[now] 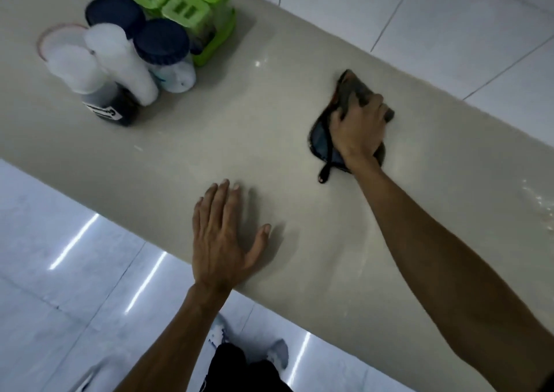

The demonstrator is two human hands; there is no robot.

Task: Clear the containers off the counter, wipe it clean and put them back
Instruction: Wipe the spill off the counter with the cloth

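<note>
The right hand [359,127], its grip clamped on the dark cloth [347,91] near the bench's [239,127] far edge, should wipe in firm overlapping passes, left hand [221,241] flat and spread at the near edge, containers [162,43] clustered at the left end

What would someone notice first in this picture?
Probably the right hand gripping a dark cloth on the beige counter, towards the wall side. The left hand lies flat near the counter's front edge, and bright green-lidded containers stand bunched with dark-lidded jars at the far left.
</note>
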